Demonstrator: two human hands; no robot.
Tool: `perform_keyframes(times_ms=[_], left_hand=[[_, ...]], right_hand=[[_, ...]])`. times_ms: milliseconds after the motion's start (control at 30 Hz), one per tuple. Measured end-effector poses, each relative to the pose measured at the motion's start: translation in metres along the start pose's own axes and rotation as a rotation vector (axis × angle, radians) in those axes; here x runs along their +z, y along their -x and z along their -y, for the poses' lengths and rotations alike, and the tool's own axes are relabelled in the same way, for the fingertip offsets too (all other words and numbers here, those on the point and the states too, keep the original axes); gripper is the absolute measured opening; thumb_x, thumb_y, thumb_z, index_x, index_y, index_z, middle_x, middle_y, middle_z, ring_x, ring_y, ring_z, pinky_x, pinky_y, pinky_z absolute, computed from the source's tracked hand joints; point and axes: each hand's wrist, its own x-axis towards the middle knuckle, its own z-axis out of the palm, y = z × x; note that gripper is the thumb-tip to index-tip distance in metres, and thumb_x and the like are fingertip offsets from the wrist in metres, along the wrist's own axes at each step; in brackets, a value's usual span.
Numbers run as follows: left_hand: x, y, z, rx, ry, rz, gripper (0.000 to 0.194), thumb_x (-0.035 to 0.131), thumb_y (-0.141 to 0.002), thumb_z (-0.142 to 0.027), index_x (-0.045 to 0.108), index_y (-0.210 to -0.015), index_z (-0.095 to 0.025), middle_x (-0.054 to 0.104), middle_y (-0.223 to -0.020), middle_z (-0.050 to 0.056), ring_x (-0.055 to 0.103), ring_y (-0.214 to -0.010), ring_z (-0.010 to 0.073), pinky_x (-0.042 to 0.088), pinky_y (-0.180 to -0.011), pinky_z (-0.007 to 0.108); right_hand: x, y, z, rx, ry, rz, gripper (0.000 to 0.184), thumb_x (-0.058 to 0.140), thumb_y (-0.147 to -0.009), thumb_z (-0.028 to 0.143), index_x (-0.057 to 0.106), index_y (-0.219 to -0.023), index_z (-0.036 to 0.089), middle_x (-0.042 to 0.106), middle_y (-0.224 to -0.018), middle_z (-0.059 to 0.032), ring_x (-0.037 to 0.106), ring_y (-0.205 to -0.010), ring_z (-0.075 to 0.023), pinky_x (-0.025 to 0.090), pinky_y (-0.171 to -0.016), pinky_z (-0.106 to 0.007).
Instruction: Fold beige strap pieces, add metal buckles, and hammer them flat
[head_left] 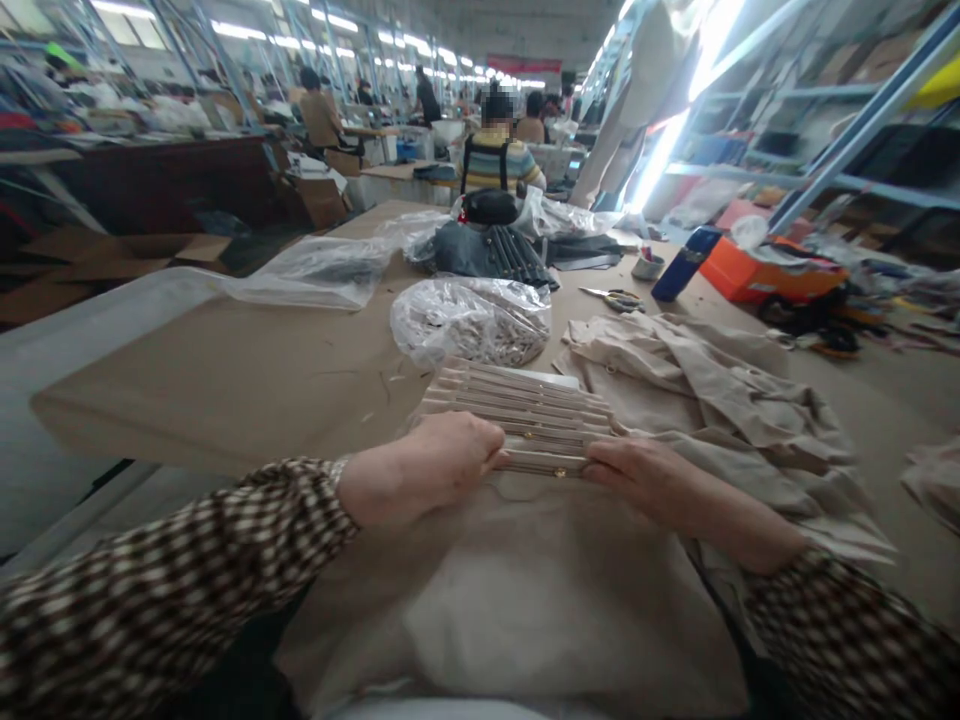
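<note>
My left hand (439,460) and my right hand (660,485) pinch the two ends of a banded edge on a beige garment (540,590). A small gold-coloured fastener sits on that edge between them. The garment's cloth hangs from the edge toward my body. Directly beyond my hands lies a stack of beige folded bands (517,390), layered in rows with small gold-coloured fittings. My fingertips are partly hidden by the cloth and by my own hands, both of which are closed.
Behind the stack stands a clear plastic bag (472,315) of beige pieces. Crumpled beige cloth (697,390) covers the table's right side. Farther back lie scissors (622,299), a dark blue box (686,263), an orange box (765,268) and dark garments (491,250). A person (499,155) sits beyond.
</note>
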Motion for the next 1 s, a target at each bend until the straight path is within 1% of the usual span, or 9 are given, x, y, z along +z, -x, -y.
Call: perform_keyframes(times_ms=[167,333,467,567,633,733,800,933,1000], left_hand=[[0.03,-0.038,0.007,-0.116,-0.14,0.071,0.037,0.044,-0.095,-0.035,0.071,-0.091,-0.01,0.071,-0.087,0.019,0.069,-0.082,0.0291,0.051,-0.073,0.035],[0.041,-0.056,0.017,-0.151,-0.166,0.085,0.039,0.044,-0.095,-0.037,0.072,-0.094,-0.009,0.072,-0.092,0.021,0.069,-0.09,0.0335,0.052,-0.076,0.039],[0.038,-0.062,0.019,-0.154,-0.186,0.108,0.037,0.045,-0.094,-0.036,0.072,-0.095,-0.01,0.072,-0.092,0.019,0.069,-0.089,0.0324,0.052,-0.075,0.038],[0.033,-0.057,0.007,-0.124,-0.223,0.086,0.033,0.046,-0.093,-0.029,0.072,-0.091,-0.008,0.071,-0.089,0.02,0.068,-0.086,0.0331,0.051,-0.076,0.042],[0.039,-0.051,-0.004,-0.083,-0.278,-0.002,0.029,0.043,-0.091,-0.017,0.07,-0.091,-0.007,0.069,-0.091,0.022,0.066,-0.091,0.0346,0.049,-0.081,0.048],[0.065,-0.045,-0.014,0.077,-0.335,-0.121,0.035,0.037,-0.086,-0.005,0.067,-0.104,-0.009,0.065,-0.104,0.021,0.062,-0.098,0.0321,0.047,-0.087,0.049],[0.088,-0.045,-0.015,0.173,-0.345,-0.13,0.043,0.038,-0.085,-0.004,0.063,-0.119,-0.01,0.062,-0.119,0.021,0.06,-0.105,0.0316,0.048,-0.091,0.048],[0.113,-0.044,-0.009,0.14,-0.365,-0.113,0.057,0.035,-0.083,0.001,0.055,-0.135,-0.011,0.052,-0.14,0.02,0.052,-0.125,0.0355,0.044,-0.102,0.053],[0.115,-0.043,-0.007,0.108,-0.364,-0.085,0.06,0.033,-0.083,0.003,0.055,-0.136,-0.014,0.052,-0.141,0.018,0.051,-0.127,0.0348,0.044,-0.104,0.052]], right_hand=[[0.043,-0.026,-0.032,0.005,0.273,0.025,0.022,0.049,-0.095,0.024,0.066,-0.082,0.017,0.069,-0.087,-0.0091,0.062,-0.083,-0.0231,0.045,-0.078,-0.035],[0.059,-0.033,-0.044,-0.005,0.279,0.074,0.023,0.047,-0.096,0.019,0.066,-0.085,0.016,0.068,-0.089,-0.009,0.062,-0.087,-0.0219,0.046,-0.083,-0.033],[0.061,-0.039,-0.046,0.011,0.274,0.101,0.023,0.048,-0.095,0.019,0.067,-0.085,0.013,0.069,-0.088,-0.0114,0.064,-0.084,-0.0226,0.047,-0.079,-0.034],[0.054,-0.042,-0.037,0.004,0.295,0.136,0.02,0.052,-0.091,0.013,0.07,-0.081,0.012,0.071,-0.084,-0.0117,0.065,-0.083,-0.0231,0.047,-0.078,-0.033],[0.051,-0.043,-0.028,0.008,0.305,0.153,0.018,0.055,-0.089,0.012,0.071,-0.08,0.013,0.072,-0.083,-0.0108,0.066,-0.083,-0.0231,0.047,-0.078,-0.032],[0.052,-0.045,-0.022,0.046,0.29,0.144,0.02,0.056,-0.091,0.018,0.072,-0.079,0.015,0.073,-0.083,-0.0089,0.066,-0.084,-0.0219,0.048,-0.078,-0.031],[0.046,-0.045,-0.027,0.101,0.253,0.104,0.02,0.057,-0.091,0.027,0.071,-0.08,0.017,0.073,-0.085,-0.0064,0.066,-0.083,-0.0198,0.048,-0.075,-0.028],[0.0,-0.025,-0.077,0.356,0.188,-0.109,0.021,0.05,-0.096,0.034,0.067,-0.101,0.021,0.072,-0.097,-0.0032,0.066,-0.086,-0.0152,0.048,-0.074,-0.023],[-0.032,-0.006,-0.119,0.571,0.195,-0.247,0.03,0.038,-0.1,0.029,0.063,-0.11,0.016,0.07,-0.106,-0.0109,0.065,-0.094,-0.0187,0.047,-0.081,-0.027]])
